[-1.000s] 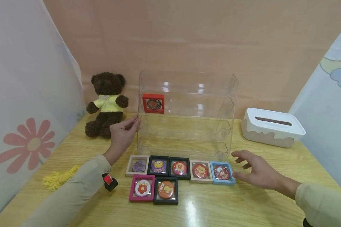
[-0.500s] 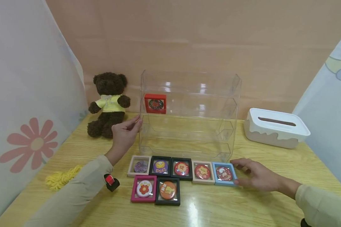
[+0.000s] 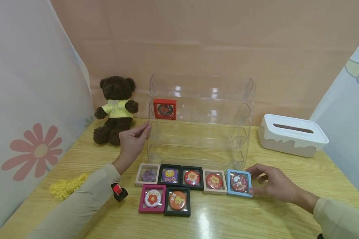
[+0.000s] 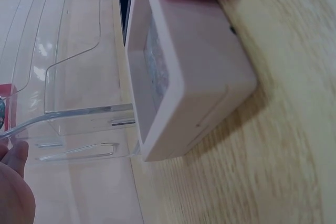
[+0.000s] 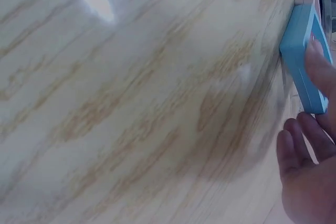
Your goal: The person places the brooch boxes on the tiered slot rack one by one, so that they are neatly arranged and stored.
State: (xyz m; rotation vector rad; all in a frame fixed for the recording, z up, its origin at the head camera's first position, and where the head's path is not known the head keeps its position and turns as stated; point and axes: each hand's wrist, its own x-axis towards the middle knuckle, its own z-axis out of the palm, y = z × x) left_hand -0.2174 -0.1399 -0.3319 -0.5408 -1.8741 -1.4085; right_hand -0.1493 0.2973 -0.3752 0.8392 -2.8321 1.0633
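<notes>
My left hand [image 3: 131,142] pinches the left side edge of a clear acrylic display rack [image 3: 198,129] between thumb and fingers. On one of its upper tiers, at the left end, stands a red framed badge [image 3: 165,109]. My right hand [image 3: 276,186] grips the right side of a light blue badge frame [image 3: 239,183], thumb over its front in the right wrist view. That blue frame [image 5: 300,40] ends a row before the rack, with a beige star frame [image 3: 214,182], two black frames and a pale frame [image 4: 210,61] to its left. A magenta frame [image 3: 152,199] and a black frame [image 3: 178,201] lie nearer.
Behind my left hand sits a brown teddy bear [image 3: 116,109] in a yellow top. Yellow yarn [image 3: 68,186] lies at the left on the wooden table [image 3: 227,219]. A white tissue box [image 3: 293,136] stands at the back right. Printed curtains close in both sides.
My right hand has closed on the blue frame's right side, and that frame now sits slightly tilted. My left hand stays at the rack's edge. The whole view has shifted slightly.
</notes>
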